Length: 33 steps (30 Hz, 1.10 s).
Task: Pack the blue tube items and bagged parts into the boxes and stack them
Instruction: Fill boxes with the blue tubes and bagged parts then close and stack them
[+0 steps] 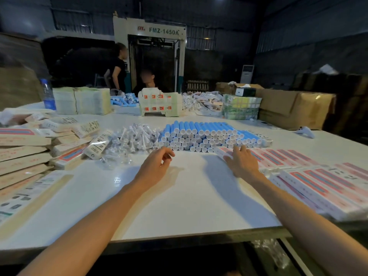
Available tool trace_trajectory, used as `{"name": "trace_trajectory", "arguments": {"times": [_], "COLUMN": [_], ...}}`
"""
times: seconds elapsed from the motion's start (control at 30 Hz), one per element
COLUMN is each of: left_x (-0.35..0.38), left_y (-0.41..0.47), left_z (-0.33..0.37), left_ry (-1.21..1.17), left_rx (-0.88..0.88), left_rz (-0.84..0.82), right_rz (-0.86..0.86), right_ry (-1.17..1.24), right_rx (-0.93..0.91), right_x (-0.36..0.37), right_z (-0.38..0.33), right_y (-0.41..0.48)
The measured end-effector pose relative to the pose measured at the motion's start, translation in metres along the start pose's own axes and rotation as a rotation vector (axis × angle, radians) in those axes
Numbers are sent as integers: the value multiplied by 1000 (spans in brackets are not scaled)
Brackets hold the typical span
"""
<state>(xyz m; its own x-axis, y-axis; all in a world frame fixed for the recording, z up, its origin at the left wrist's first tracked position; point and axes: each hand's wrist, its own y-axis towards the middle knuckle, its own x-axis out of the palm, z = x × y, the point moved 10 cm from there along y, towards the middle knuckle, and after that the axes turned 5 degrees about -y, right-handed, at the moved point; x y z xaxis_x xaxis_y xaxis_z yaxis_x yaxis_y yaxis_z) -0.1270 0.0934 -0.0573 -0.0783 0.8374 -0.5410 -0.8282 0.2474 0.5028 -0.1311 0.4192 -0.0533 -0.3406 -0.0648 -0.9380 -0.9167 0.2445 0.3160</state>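
A stack of blue tubes with white caps (209, 136) lies across the middle of the white table (179, 196). Left of it sits a heap of clear bagged parts (135, 139). Flat pink-and-white boxes (282, 158) lie in rows to the right, with more boxes (328, 186) nearer me. My left hand (157, 166) hovers just in front of the tubes, fingers loosely curled, holding nothing. My right hand (242, 162) rests with straight fingers on the leftmost box (224, 153) of the right-hand row.
Filled boxes (25, 154) are piled at the left. A water bottle (47, 94), paper stacks (81, 100), more blue tubes (125, 100) and cardboard cartons (294, 110) stand at the far edge. Two people are beyond the table, in front of a large machine.
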Motion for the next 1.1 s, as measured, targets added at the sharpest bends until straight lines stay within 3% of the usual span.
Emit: {"name": "trace_trajectory", "arguments": {"times": [0.17, 0.57, 0.63, 0.7, 0.93, 1.1], "left_x": [0, 3, 4, 3, -18, -64], "left_y": [0, -4, -5, -6, -11, -14], "left_z": [4, 2, 1, 3, 8, -7], "left_ry": [58, 139, 163, 195, 319, 630], "left_rx": [38, 13, -14, -25, -133, -326], "left_rz": [-19, -88, -97, -93, -76, -203], "right_rz": [154, 161, 193, 179, -180, -212], "right_ry": [-429, -557, -464, -210, 820, 991], "right_rx": [-57, -44, -110, -182, -185, -218], "right_x": [-3, -4, -12, -16, 34, 50], "right_z": [-14, -21, -41, -68, -156, -160], "right_y": [2, 0, 0, 2, -8, -10]}}
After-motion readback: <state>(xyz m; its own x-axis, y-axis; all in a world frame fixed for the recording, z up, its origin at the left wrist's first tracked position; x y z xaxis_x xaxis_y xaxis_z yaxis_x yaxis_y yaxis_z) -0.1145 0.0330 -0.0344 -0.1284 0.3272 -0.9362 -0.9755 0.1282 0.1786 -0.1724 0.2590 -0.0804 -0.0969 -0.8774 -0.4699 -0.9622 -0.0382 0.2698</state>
